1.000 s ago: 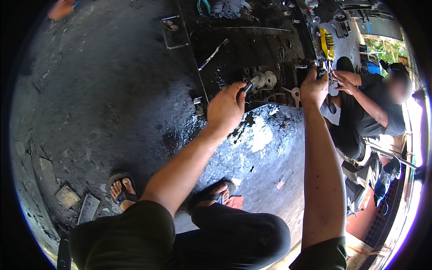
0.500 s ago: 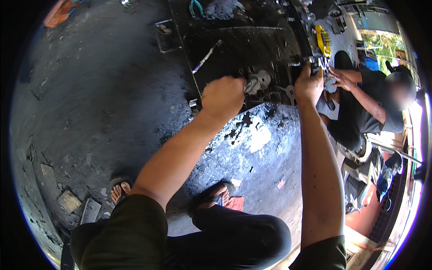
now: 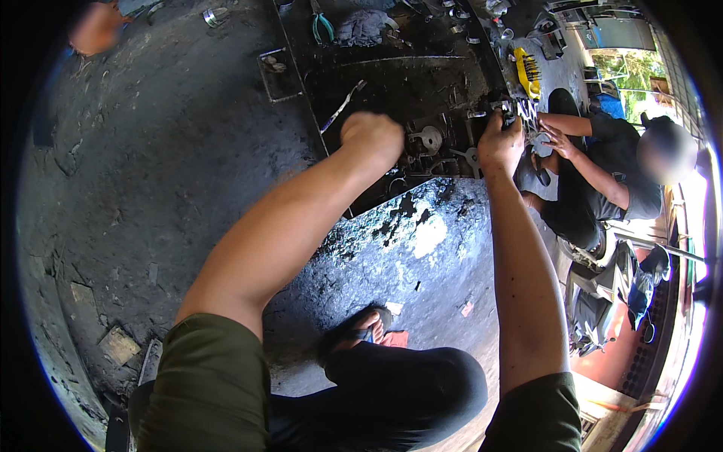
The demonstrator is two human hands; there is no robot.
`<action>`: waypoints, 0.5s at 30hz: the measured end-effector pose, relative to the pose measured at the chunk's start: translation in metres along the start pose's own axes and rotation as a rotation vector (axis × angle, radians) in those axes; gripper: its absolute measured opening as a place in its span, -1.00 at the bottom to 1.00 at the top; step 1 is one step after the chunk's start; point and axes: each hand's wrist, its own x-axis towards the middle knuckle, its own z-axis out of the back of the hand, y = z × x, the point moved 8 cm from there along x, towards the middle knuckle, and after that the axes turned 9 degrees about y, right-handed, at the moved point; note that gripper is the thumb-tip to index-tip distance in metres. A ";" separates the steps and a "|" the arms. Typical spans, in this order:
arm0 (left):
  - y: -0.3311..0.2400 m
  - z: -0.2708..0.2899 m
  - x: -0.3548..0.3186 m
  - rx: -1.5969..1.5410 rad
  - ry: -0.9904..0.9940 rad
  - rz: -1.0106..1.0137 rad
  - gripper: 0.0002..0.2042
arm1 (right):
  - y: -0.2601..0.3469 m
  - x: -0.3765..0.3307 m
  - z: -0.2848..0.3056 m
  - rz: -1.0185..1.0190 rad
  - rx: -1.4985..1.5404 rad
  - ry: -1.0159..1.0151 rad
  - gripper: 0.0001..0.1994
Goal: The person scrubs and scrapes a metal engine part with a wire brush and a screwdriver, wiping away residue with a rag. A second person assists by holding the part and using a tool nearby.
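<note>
With the left grip (image 3: 374, 142) fist-like and the right grip (image 3: 502, 142) beside the silvery part (image 3: 529, 112), we cannot tell what either holds; the round metal part (image 3: 431, 138) lies on the dark tray (image 3: 422, 81), apparently loose and unfitted

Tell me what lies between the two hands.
Metal parts lie on the dark surface between the left hand and the right hand in the head view.

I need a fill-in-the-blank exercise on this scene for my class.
1. The left hand is ____ from the co-worker than the right hand.
2. The body of the pronged object is ____ in colour.
3. The flat red piece lies beside the person's sandalled ____.

Missing words: farther; yellow; foot.
</note>
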 end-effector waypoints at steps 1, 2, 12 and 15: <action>0.008 -0.025 -0.001 -0.045 0.036 0.025 -0.81 | -0.001 0.000 -0.001 -0.006 0.003 0.007 -0.49; 0.018 -0.053 -0.001 -0.075 0.111 0.094 -0.78 | -0.004 0.000 -0.001 -0.026 0.003 0.009 -0.49; 0.009 -0.046 -0.054 -0.762 -0.357 0.169 -0.78 | -0.007 0.001 -0.004 -0.064 0.047 0.049 -0.49; -0.007 -0.017 -0.061 -0.772 -0.463 0.055 -0.76 | -0.002 -0.001 -0.002 -0.112 0.009 0.073 -0.50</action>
